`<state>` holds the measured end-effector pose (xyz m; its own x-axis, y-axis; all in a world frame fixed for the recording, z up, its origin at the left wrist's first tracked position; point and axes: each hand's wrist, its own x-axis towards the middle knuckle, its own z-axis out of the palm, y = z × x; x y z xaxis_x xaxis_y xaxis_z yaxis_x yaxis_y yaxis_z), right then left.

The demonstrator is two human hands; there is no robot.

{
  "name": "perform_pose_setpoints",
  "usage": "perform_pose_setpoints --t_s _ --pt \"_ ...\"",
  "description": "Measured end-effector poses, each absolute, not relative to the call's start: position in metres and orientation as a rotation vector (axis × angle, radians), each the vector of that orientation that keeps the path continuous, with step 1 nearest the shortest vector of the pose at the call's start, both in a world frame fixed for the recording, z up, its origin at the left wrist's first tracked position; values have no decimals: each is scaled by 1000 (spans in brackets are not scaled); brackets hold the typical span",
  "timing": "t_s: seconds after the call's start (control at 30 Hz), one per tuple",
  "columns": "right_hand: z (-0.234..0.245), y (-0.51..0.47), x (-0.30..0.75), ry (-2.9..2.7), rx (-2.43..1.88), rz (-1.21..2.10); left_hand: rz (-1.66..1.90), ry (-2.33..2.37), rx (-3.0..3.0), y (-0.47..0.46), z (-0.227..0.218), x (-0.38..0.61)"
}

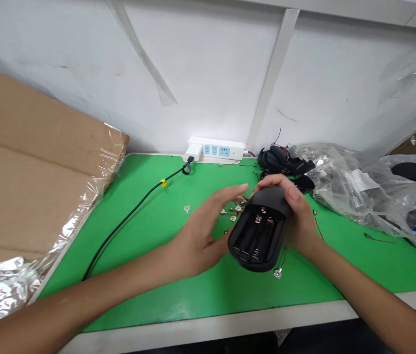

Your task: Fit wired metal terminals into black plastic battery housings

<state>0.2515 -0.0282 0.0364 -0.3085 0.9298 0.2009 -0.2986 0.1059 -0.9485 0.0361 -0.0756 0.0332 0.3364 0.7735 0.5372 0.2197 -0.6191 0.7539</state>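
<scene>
Black battery housing (258, 236), oval and matte, open side up, showing empty bays with small metal springs. Held just over the green tabletop (149, 275), toward its front edge. Right hand (298, 216) fingers wrapped round the far end; left hand (200, 236) fingers open and spread just beside the left edge. Behind, scattered metal contacts (234, 210), then a white power strip (217, 149) at the wall.

A black, oval plastic housing (257, 236) is held tilted above the green mat (149, 275), gripped at its far end by the right hand (300, 221). Its open battery compartment is turned upward, with small metal contacts seen inside.
</scene>
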Motion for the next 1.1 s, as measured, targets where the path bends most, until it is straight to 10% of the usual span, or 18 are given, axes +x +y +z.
perform_pose_setpoints --t_s 0.4,1.1 --pt "32 0 272 -1674 -609 761 917 691 1163 -73 36 44" --pt "28 17 271 -1965 -965 354 1702 1218 1213 -89 85 -13"
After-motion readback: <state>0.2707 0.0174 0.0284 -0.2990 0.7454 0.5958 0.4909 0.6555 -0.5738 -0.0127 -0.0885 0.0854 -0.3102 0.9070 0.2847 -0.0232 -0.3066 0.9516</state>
